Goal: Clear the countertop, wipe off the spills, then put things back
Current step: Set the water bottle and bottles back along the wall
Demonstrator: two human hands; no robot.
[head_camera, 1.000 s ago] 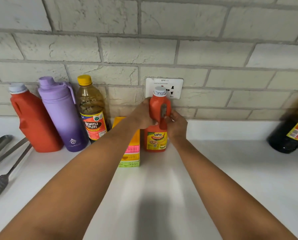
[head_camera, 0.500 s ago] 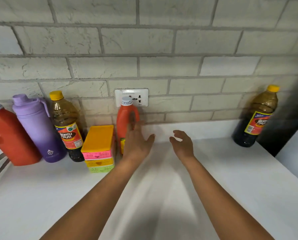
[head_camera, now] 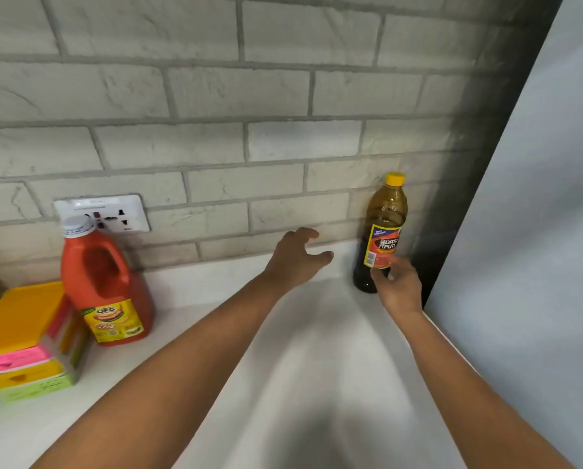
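The dark plastic bottle with a yellow cap (head_camera: 383,231), labelled "DATU PUTI", stands upright at two o'clock on the white countertop (head_camera: 317,350). The right hand (head_camera: 398,287), fingers loosely spread, touches its base; grip uncertain. The left hand (head_camera: 296,257) hovers open, having left the red "UFC" jug (head_camera: 105,286) at nine o'clock.

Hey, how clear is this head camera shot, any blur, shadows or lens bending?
Head view: motion blur softens the right hand, the stacked containers and the bottle label; a soft shadow lies on the countertop between the forearms; the right corner wall is dark; wide-angle bending curves the brick lines.
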